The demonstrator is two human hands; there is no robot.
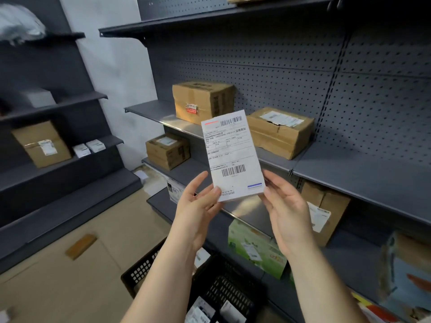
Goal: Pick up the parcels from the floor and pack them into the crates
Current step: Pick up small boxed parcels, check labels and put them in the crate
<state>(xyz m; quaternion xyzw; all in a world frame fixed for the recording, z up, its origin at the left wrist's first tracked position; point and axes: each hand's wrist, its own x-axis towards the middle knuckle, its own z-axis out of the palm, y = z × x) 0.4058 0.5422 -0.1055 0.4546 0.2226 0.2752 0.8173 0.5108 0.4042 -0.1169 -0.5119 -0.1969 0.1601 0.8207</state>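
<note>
I hold a flat white parcel (233,157) upright in front of me, its shipping label with two barcodes facing me. My left hand (198,206) grips its lower left corner, thumb on the front. My right hand (286,206) holds its lower right edge. Below my forearms sits a black perforated crate (224,285) on the floor, with several white labelled parcels inside. A small brown parcel (81,245) lies on the beige floor to the left.
Dark grey shelving runs along the right and left. Cardboard boxes (203,101) (279,134) (166,150) stand on the right shelves, a green carton (254,248) lower down. Another box (42,143) sits on the left shelves.
</note>
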